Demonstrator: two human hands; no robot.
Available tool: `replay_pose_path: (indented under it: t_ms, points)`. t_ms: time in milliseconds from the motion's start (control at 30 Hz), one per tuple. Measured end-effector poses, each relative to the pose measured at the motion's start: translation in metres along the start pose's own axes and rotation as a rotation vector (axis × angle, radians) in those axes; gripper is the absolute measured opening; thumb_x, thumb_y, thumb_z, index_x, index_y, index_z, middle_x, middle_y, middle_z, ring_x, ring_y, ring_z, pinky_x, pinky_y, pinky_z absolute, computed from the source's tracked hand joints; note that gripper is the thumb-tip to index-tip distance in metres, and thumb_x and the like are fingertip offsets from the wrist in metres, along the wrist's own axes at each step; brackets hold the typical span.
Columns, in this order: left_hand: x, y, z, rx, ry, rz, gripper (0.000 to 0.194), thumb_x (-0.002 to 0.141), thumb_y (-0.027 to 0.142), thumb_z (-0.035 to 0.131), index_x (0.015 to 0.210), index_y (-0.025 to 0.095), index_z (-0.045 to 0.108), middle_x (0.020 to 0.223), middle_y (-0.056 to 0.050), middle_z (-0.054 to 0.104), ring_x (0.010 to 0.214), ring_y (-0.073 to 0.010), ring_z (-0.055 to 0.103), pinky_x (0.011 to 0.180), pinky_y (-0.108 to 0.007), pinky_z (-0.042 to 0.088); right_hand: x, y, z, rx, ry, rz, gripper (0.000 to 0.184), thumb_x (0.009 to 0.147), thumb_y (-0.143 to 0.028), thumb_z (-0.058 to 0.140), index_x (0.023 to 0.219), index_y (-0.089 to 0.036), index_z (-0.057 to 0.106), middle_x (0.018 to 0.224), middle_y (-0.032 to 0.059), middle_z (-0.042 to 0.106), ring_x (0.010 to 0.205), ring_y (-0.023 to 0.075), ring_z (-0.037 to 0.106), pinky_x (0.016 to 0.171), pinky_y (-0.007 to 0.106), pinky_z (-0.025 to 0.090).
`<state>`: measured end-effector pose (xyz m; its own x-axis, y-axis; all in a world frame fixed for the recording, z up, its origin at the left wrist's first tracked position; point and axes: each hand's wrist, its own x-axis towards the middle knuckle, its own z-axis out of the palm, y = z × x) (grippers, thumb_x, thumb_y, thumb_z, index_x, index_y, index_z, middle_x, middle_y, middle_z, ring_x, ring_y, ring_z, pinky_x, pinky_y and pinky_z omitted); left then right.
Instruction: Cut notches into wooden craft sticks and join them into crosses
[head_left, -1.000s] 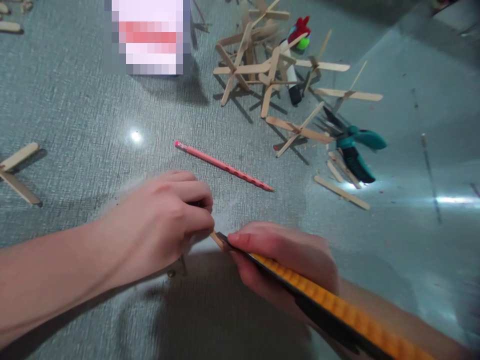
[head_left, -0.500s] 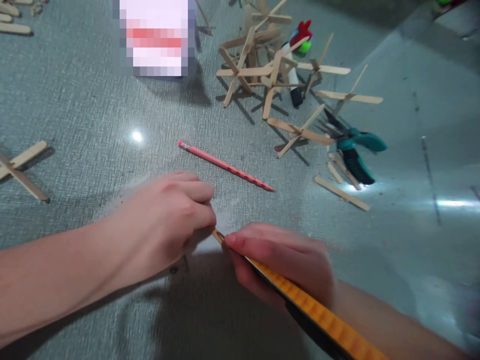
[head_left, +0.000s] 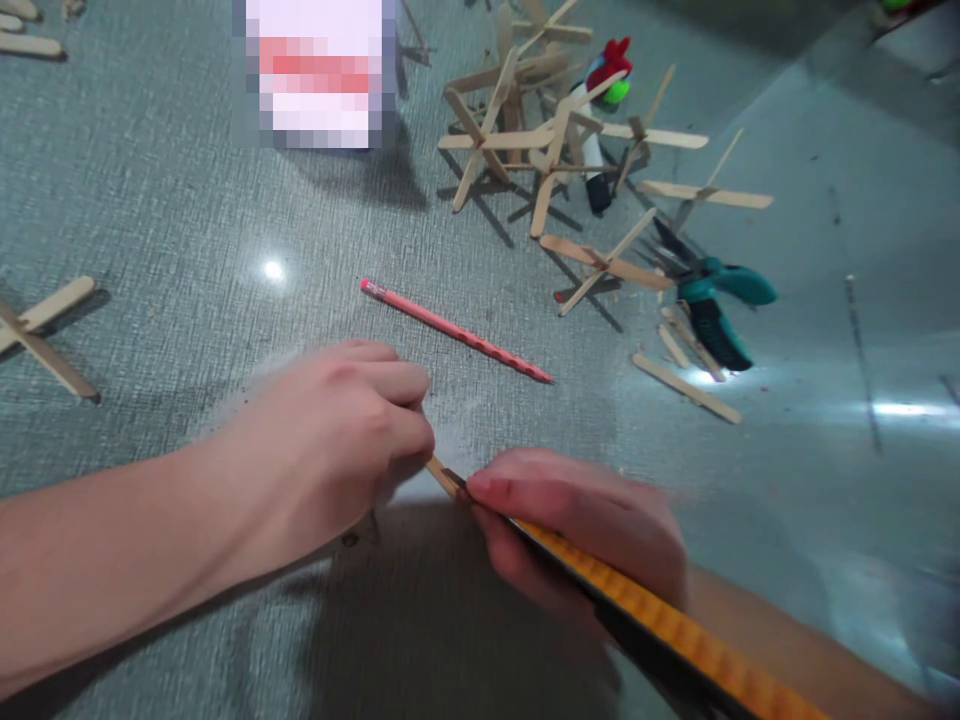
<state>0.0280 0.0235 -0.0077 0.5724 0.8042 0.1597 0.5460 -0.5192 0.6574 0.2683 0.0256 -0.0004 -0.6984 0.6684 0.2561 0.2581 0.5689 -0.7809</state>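
Note:
My left hand [head_left: 337,430] is closed on a narrow wooden craft stick [head_left: 441,476], and most of the stick is hidden under its fingers. In my right hand [head_left: 577,530] is a yellow-and-black utility knife [head_left: 660,625], its long handle slanting down to the lower right. The knife's tip end meets the stick just right of my left fingers; thumb and fingers cover much of the blade. A pink pencil [head_left: 457,331] lies on the table beyond both hands.
Several crossed craft-stick pieces [head_left: 551,150] stand in a cluster at the back, near a red-and-green item [head_left: 611,72]. Teal-handled pliers [head_left: 709,290] lie at right beside loose stick pieces [head_left: 686,387]. Another stick cross [head_left: 49,335] is at far left; a blurred-out white container [head_left: 319,110] stands behind.
My right hand and the knife have slid a little to the right and down, baring more of the stick. My left hand stays in place.

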Motion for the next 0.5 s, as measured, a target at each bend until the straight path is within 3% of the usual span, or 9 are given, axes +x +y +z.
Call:
replay_pose_path:
  t_ms: [267,500]
  points:
    - [0.0006,-0.0001,0.0016,-0.005,-0.017,-0.018,0.023,0.096,0.013,0.063,0.080,0.022,0.077,0.074,0.001,0.059,0.076,-0.0155,0.052,0.067,-0.034,0.035,0.0000,-0.0040,0.0001,0.006,0.062,0.052,0.042,0.086,0.000,0.059,0.114,-0.031,0.064,0.078,0.0004,0.074,0.062,0.0174,0.071,0.056,0.030,0.062]
    - [0.0008,0.0013,0.0010,-0.017,-0.002,-0.022,0.028,0.097,0.012,0.061,0.077,0.022,0.078,0.072,0.001,0.057,0.075,-0.0159,0.051,0.068,-0.033,0.034,0.0047,-0.0014,0.0030,-0.034,0.041,0.048,0.035,0.087,0.000,0.061,0.107,-0.027,0.065,0.081,0.0012,0.075,0.065,0.0142,0.070,0.060,0.026,0.060]
